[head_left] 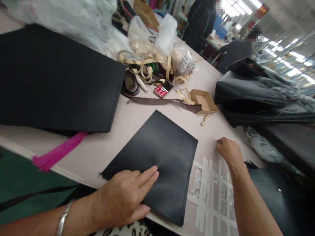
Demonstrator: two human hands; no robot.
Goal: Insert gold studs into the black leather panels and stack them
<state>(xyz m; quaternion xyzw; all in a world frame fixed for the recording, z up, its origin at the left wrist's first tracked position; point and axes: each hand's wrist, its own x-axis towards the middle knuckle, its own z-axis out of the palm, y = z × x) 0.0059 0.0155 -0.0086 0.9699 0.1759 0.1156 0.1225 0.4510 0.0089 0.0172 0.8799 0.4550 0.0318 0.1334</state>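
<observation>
A black leather-like panel (169,147) with stitched-looking edges lies on the table in front of me. My left hand (125,196) rests on its near part, index and middle fingers stretched out flat. Their tips touch a tiny shiny metal spot (157,167), where the surface puckers. The thumb lies along the panel's near edge; whether it reaches underneath I cannot tell. To the right, above the table, my right hand (228,149) is closed in a pinch. A tiny thing shows at its fingertips, too small to name.
A large black panel (56,82) lies left, over a pink strip (61,152). Behind are tape rolls (147,70), plastic bags (182,59), a cardboard tray (204,100) and small gold pieces (204,120). Black bags (251,91) are piled right. Tape strips (209,193) cover the near table. People work beyond.
</observation>
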